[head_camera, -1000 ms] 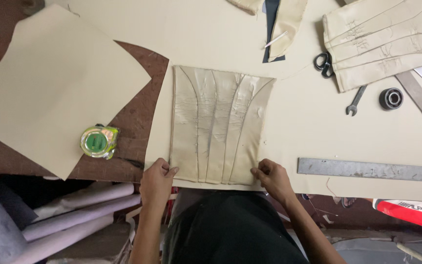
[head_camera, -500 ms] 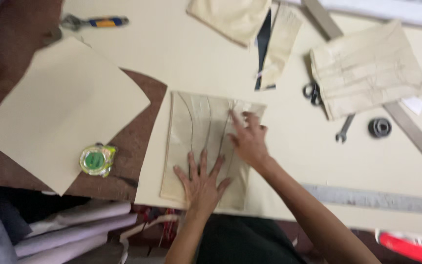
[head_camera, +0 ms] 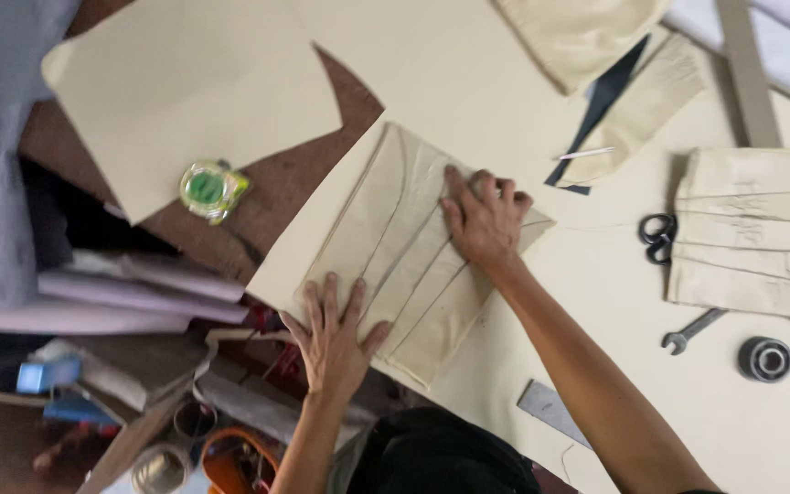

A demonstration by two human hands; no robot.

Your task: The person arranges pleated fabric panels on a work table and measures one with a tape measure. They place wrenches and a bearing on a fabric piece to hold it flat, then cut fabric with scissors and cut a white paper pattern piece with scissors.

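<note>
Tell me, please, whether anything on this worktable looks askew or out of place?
Nothing looks damaged or spilled. The pleated fabric piece lies at a slant on the cream sheet, pressed flat under the left hand and right hand. A tape measure, scissors and wrench lie loosely scattered.

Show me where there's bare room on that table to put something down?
Bare cream sheet lies above the pleated fabric piece both hands press, and lower right between the right forearm and the wrench. Crowded: the right edge, with scissors, folded fabric stack and round metal part.

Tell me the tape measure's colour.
The tape measure is green with a yellowish clear casing, seen in the head view.
</note>
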